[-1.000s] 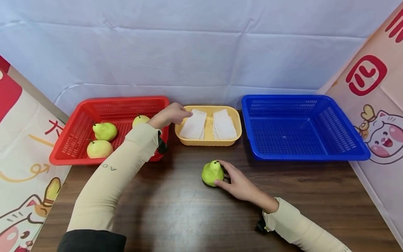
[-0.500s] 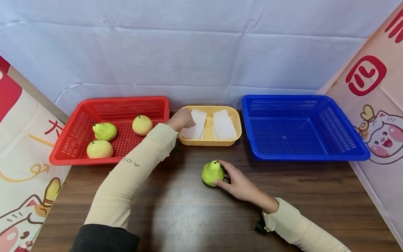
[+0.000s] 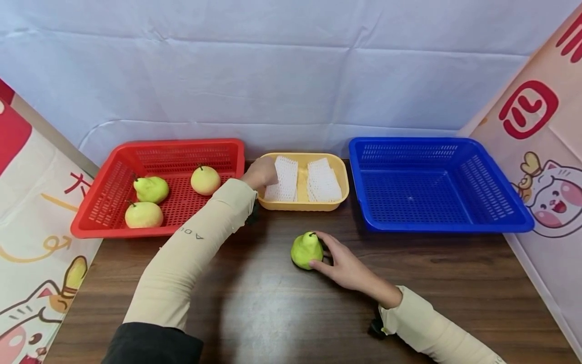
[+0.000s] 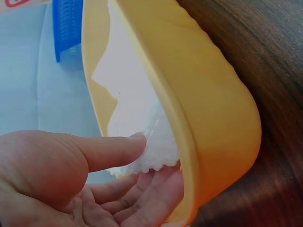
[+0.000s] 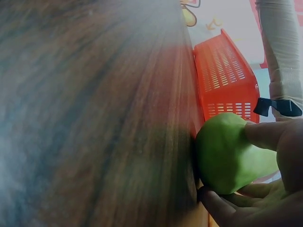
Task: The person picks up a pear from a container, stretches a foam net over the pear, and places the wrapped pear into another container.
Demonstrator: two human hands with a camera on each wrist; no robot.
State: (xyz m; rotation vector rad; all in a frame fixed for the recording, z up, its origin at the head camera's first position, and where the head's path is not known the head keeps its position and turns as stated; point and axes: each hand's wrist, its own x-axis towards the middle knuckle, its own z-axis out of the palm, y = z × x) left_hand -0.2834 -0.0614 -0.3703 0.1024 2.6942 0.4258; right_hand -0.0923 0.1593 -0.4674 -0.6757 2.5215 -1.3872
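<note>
In the head view my left hand (image 3: 261,173) reaches into the left end of the yellow tray (image 3: 302,206), at the left white foam net (image 3: 286,179). The left wrist view shows that hand (image 4: 90,177) pinching the net's scalloped edge (image 4: 158,151), thumb above and fingers under it, inside the tray wall (image 4: 208,94). A second net (image 3: 324,181) lies to the right in the tray. On the table, my right hand (image 3: 347,265) holds an upright green pear (image 3: 305,253) from its right side; the right wrist view shows thumb and fingers around the pear (image 5: 222,156).
A red basket (image 3: 159,233) on the left holds a green pear (image 3: 152,190) and two round yellowish pears (image 3: 205,181). To the right of the tray stands a blue basket (image 3: 436,226) with nothing in it. A pale cloth (image 3: 291,91) hangs behind them.
My left hand has moved right, from above the tray's left rim down into its left end. The left net has shifted slightly. My right hand and its pear have stayed in place.
</note>
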